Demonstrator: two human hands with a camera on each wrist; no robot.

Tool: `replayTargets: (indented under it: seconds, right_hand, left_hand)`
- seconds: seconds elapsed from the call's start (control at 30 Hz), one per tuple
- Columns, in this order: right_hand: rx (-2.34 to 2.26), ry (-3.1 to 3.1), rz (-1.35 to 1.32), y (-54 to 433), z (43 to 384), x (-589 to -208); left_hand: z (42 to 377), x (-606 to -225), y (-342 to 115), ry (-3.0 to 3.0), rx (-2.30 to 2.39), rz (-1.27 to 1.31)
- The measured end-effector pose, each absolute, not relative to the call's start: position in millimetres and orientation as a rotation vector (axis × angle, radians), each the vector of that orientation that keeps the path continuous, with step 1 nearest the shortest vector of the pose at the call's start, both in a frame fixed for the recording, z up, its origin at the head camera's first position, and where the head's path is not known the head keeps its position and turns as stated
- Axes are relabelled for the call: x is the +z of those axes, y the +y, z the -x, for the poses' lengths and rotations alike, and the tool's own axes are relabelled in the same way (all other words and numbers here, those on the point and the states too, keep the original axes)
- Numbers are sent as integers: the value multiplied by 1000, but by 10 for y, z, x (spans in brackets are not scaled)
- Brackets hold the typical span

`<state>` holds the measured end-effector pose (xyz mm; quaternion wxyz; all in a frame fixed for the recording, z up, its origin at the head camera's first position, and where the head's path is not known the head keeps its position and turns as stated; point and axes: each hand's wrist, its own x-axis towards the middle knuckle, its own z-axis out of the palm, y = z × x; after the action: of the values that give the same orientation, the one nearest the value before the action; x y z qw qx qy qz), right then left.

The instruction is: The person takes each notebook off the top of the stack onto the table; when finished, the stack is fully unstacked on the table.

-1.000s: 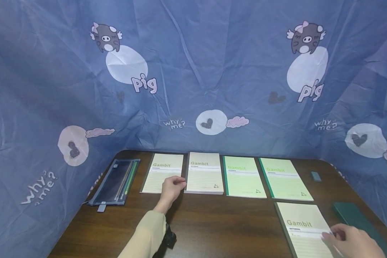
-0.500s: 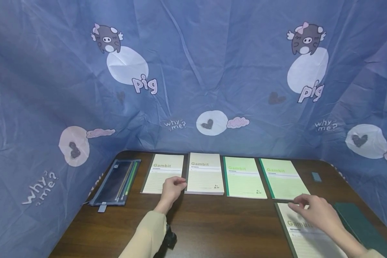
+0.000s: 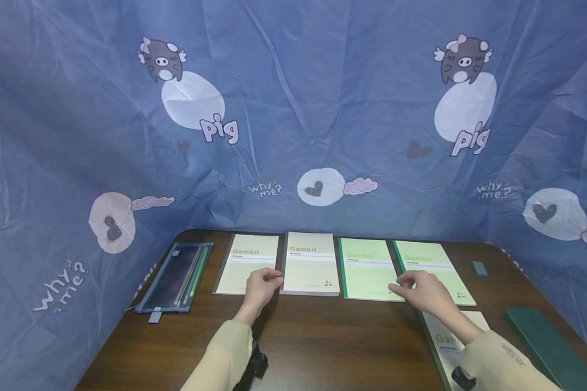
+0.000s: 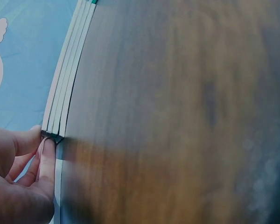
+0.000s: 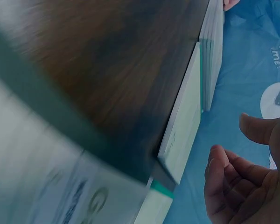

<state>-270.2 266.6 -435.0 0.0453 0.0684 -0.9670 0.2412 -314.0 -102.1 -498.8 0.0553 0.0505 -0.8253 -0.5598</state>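
My left hand (image 3: 261,288) touches the dark spine of a stack of cream Gambit notebooks (image 3: 311,271). In the left wrist view its thumb and fingertips rest at the spine's near corner of the stack (image 4: 67,79). To the left lies another cream notebook (image 3: 249,255). My right hand (image 3: 425,293) hovers above two green-spined notebooks, the left one (image 3: 367,266) and the right one (image 3: 430,260), its fingers bent, the thumb apart and nothing between them. Below the right forearm, a dark-spined cream notebook (image 3: 442,345) is partly covered by the sleeve.
A dark mesh pencil pouch (image 3: 168,277) with several pencils lies at the left end of the brown table (image 3: 332,347). On the right are a small blue block (image 3: 480,268) and a long dark green case (image 3: 550,345). Blue printed fabric (image 3: 293,108) hangs around the back and sides.
My right hand has left the near right notebook and moved left and farther from me, over the green-spined notebooks. The left hand stays by the stack.
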Motion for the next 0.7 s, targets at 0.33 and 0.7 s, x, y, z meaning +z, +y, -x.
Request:
replayTargets:
  seconds: [0.33, 0.7]
  right_hand:
    - [969, -2930, -201, 2313, 3087, -4450]
    - [1102, -2945, -58, 1909, 3433, -4561]
  left_hand:
    - [3126, -4977, -1019, -2506, -1689, -154]
    - [3153, -4995, -1017, -2515, -1681, -160]
